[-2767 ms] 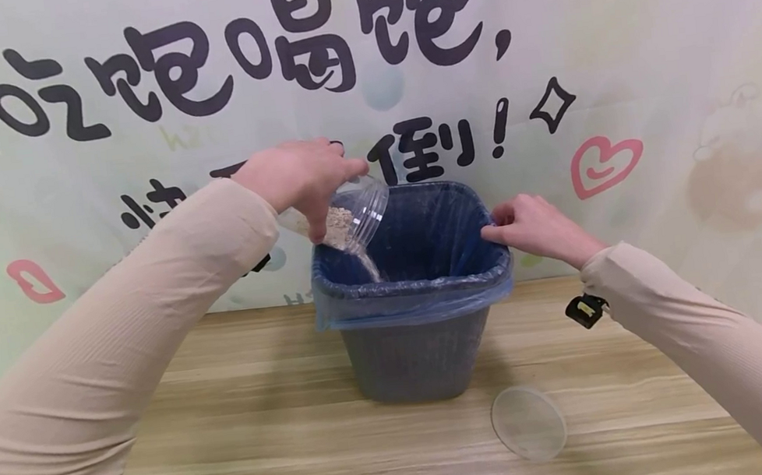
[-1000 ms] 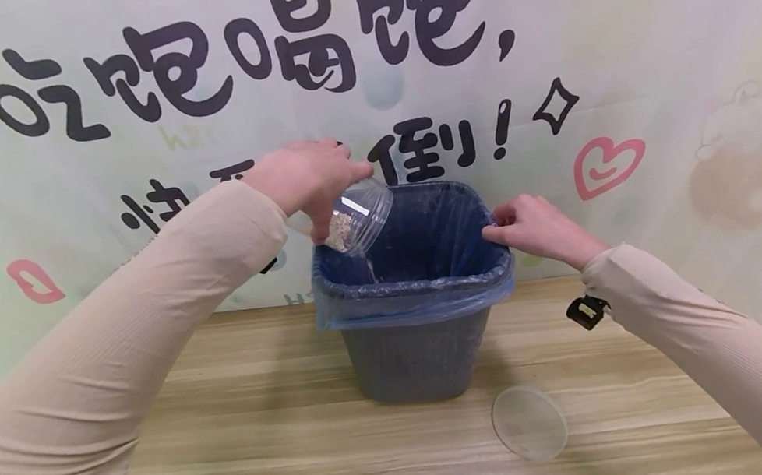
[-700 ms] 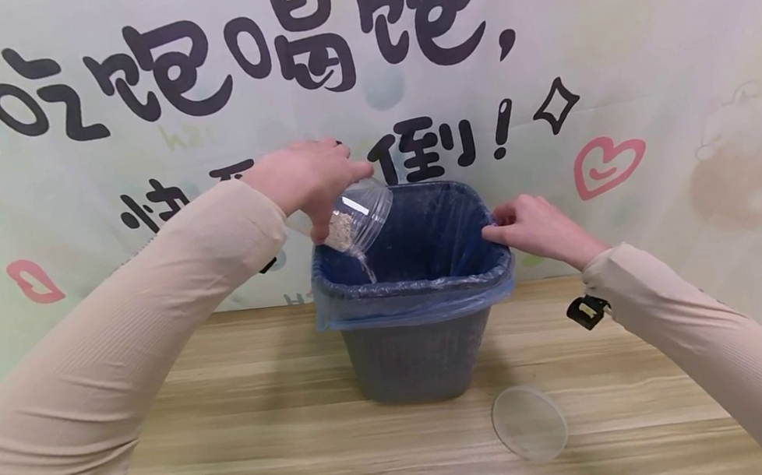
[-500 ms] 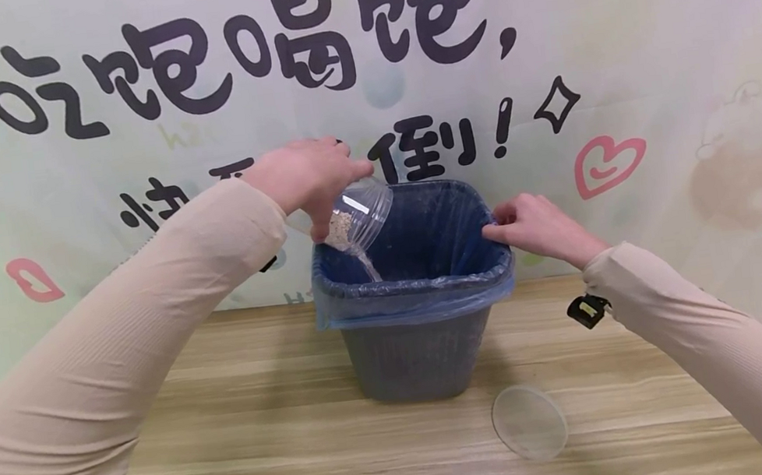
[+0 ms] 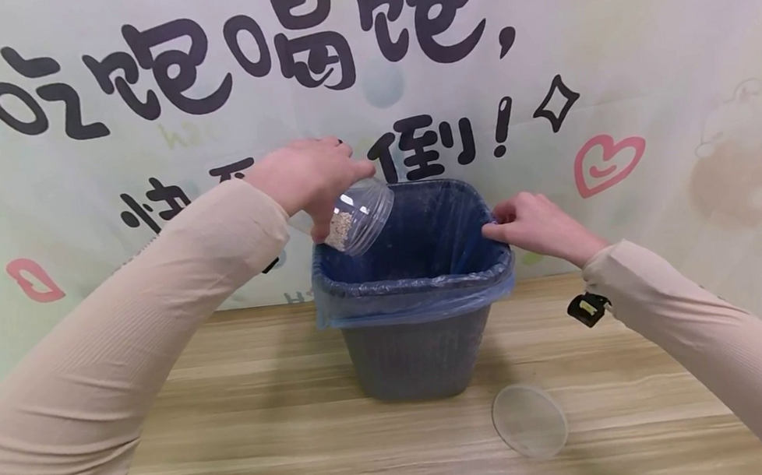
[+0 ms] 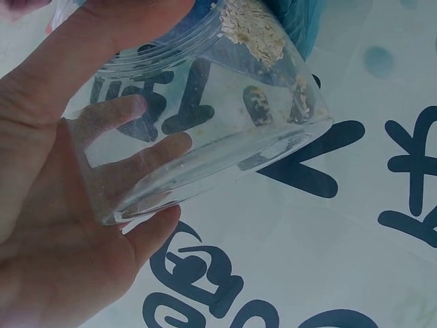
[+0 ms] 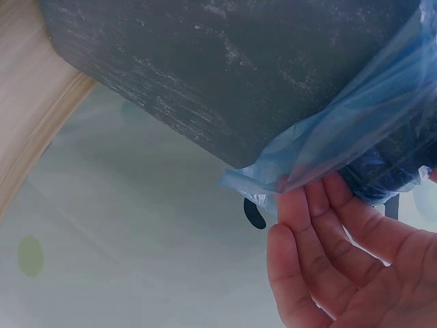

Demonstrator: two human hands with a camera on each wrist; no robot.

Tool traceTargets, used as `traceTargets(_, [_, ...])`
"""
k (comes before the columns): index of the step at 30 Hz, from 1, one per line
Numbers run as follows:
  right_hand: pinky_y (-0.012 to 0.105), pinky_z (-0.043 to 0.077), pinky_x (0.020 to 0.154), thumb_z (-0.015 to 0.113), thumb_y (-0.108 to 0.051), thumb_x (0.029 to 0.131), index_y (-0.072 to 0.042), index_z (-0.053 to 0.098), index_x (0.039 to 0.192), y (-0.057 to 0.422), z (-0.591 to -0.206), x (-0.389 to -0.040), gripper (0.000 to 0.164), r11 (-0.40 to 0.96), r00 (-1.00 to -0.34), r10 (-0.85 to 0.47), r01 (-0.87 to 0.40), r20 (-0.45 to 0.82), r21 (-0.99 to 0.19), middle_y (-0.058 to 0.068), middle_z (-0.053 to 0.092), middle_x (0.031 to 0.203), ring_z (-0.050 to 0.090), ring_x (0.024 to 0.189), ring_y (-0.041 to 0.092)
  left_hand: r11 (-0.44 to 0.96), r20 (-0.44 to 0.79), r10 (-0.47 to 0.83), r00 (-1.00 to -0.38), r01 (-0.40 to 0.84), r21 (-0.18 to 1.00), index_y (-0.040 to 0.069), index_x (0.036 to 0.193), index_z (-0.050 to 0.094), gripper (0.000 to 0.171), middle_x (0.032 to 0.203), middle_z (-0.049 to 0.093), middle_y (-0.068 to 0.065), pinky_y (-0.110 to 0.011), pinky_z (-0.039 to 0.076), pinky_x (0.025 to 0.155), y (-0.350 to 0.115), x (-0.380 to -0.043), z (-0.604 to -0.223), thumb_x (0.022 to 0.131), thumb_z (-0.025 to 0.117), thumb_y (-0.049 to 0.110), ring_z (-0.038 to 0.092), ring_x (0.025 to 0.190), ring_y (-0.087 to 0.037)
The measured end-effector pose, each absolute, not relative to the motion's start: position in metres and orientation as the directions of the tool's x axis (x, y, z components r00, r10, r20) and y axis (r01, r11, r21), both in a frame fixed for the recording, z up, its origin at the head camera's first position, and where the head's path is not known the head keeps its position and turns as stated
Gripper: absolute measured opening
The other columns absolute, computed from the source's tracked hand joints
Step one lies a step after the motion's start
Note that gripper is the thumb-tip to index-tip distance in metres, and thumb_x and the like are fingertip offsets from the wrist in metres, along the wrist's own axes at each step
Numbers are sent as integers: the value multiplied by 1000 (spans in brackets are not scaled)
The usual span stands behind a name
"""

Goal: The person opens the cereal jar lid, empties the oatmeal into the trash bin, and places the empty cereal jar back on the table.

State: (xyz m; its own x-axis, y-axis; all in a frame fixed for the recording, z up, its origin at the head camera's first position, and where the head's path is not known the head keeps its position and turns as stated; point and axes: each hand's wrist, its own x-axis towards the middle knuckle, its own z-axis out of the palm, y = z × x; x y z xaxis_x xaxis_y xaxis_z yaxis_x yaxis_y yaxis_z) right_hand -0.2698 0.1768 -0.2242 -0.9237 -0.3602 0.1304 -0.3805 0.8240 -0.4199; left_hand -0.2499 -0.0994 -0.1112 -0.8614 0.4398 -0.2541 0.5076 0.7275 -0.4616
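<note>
The worktop (image 5: pixel 236 450) carries a bin (image 5: pixel 419 358). Left hand (image 5: pixel 307 179) grips the jar (image 5: pixel 358 207) above, mouth (image 5: pixel 376 230) toward four o'clock; right hand (image 5: pixel 541 231) pinches the rim (image 5: pixel 415 284).

Left hand (image 5: pixel 311 179) and right hand (image 5: pixel 538 227) curl, 2 arms (image 5: pixel 130 329) outstretched.

Wall (image 5: pixel 645 19): we see it bright and evenly lit in the head view;
Jar (image 5: pixel 365 212): we catch small white glints on its side;
Bin (image 5: pixel 416 359): we find soft shadows on the table (image 5: pixel 251 456) at its 8 and 4 o'clock;
Left hand (image 6: pixel 68 232): we get it dim, bluish in the left wrist view.
</note>
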Motion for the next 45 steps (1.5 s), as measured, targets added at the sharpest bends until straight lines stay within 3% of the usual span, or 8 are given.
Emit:
traceTargets(17, [31, 33, 52, 56, -26, 90, -9, 52, 65, 176, -223, -267, 31, 826, -922, -364, -386, 133, -411, 0, 42, 58, 43, 55, 19, 716, -250, 437, -864, 503, -485, 12, 143, 38, 94, 132, 45, -19, -48, 42, 96, -95, -247, -113, 63, 88, 21, 40, 119, -36])
traceTargets(39, [31, 31, 52, 56, -27, 91, -8, 53, 66, 177, -223, -267, 31, 819, -920, -368, -388, 132, -423, 0, 41, 58, 42, 55, 19, 650, -255, 469, -845, 526, -548, 11, 143, 39, 94, 135, 45, -20, -47, 33, 106, -90, -247, -116, 63, 88, 21, 39, 124, -37])
traceTargets(45, [32, 28, 53, 57, -28, 90, -12, 47, 63, 177, -224, -266, 33, 815, -920, -365, -390, 144, -429, -2, 38, 57, 37, 54, 17, 626, -262, 464, -846, 522, -579, 12, 142, 38, 92, 135, 45, -20, -46, 31, 107, -88, -246, -117, 64, 87, 22, 39, 124, -37])
